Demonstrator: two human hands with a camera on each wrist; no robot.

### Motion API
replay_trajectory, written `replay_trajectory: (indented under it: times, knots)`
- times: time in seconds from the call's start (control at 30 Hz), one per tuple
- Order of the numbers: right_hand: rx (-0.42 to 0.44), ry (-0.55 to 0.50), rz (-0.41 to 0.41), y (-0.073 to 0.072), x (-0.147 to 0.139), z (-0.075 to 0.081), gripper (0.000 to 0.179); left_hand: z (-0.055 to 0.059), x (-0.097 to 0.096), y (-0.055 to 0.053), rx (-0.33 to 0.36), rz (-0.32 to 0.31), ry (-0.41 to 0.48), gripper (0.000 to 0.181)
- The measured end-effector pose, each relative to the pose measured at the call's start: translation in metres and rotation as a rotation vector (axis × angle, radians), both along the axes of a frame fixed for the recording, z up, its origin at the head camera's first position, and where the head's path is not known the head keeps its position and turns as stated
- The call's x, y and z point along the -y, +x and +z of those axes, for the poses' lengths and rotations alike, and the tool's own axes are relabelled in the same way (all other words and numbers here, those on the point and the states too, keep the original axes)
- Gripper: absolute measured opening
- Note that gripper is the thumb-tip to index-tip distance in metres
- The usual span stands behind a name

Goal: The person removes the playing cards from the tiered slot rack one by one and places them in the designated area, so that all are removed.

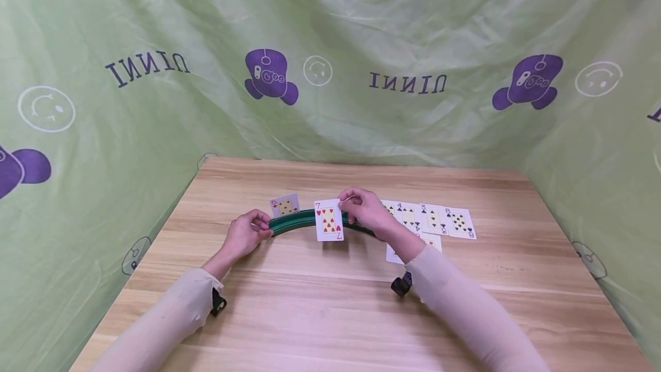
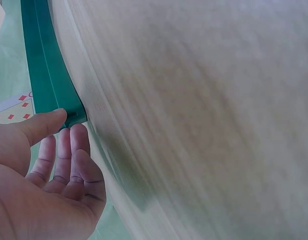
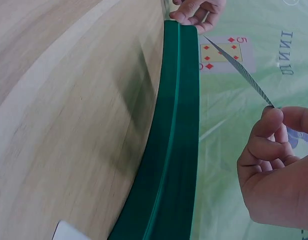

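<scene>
My left hand [image 1: 245,234] grips the left end of a curved green card holder [image 1: 291,223], its thumb on top of the end in the left wrist view. Between thumb and fingers of my right hand [image 1: 365,211] is a seven of hearts [image 1: 329,221], pinched at its upper right corner, face toward me. It hangs in front of the holder's middle; the right wrist view shows this card [image 3: 242,70] nearly edge-on. A five of diamonds [image 1: 285,205] stands upright at the holder's left end. The holder's right end is hidden behind my right hand and wrist.
Right of the holder, several face-up cards lie on the wooden table [image 1: 310,314], among them a black four [image 1: 409,216], a black three [image 1: 432,219] and a black eight [image 1: 461,223]. Another card [image 1: 434,241] is partly under my right wrist. Green printed cloth [image 1: 341,131] encloses the table.
</scene>
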State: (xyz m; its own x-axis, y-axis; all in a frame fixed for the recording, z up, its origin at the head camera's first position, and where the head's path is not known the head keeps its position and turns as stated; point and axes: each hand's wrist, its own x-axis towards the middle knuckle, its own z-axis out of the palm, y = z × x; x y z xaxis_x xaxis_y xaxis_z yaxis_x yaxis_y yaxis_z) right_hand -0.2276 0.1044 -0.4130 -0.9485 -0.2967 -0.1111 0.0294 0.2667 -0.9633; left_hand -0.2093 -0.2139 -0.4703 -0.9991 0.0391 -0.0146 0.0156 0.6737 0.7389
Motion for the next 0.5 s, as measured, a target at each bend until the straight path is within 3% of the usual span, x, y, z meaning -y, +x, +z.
replay_trajectory:
  times: [0.5]
  knots:
    - [0.067,-0.007,-0.066,0.004,-0.041,-0.001,0.023,0.001,0.000,0.001,0.009,0.008,-0.003,0.023]
